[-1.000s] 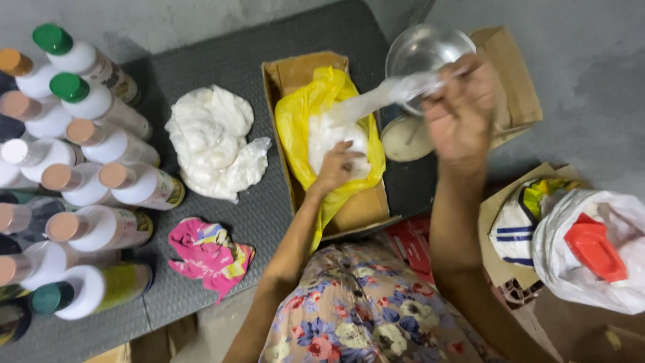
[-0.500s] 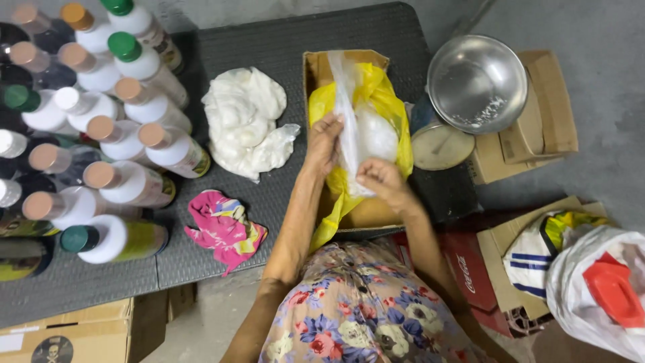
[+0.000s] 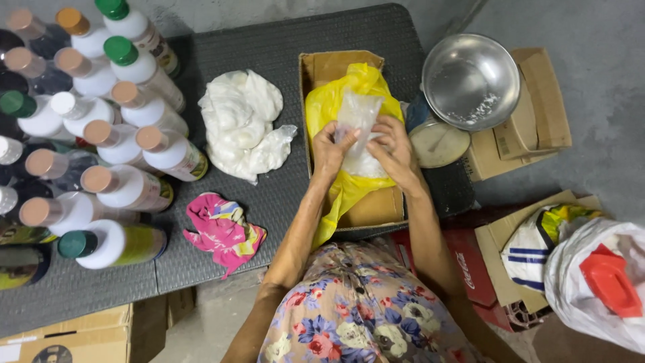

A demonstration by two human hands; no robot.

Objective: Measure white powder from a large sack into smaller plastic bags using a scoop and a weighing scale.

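Seen from above: a person in a floral-print dress [image 3: 363, 302] works over a cardboard box [image 3: 336, 70] lined w/ a yellow plastic bag [image 3: 336, 101]. Both hands meet at a small clear plastic bag [image 3: 359, 111], held upright just above the white powder [image 3: 366, 165] lying in the yellow liner. Left hand [image 3: 331, 149] pinches the clear bag's left edge, fingers closed on the plastic; right hand [image 3: 395, 153] grips its right side, fingers curled onto it. The bag's lower part is hidden behind the fingers, so how full it is can't be told.

The box sits on a dark woven table [image 3: 282, 47]. Just left of it lies a heap of white filled plastic bags [image 3: 242, 124], and nearer the person a crumpled pink patterned cloth [image 3: 222, 228]. Far left of the table is crowded w/ white plastic bottles [image 3: 127, 188] lying on their sides, caps mostly tan, a few green.

Right of the box: a steel bowl [image 3: 470, 81] w/ traces of white powder inside, resting over a dial scale [image 3: 440, 144]; beside it, folded cardboard cartons [image 3: 531, 101]. At lower right, on the floor, a white plastic sack [image 3: 578, 269] w/ a red item [image 3: 608, 282] showing through, next to a striped bag [image 3: 531, 252].
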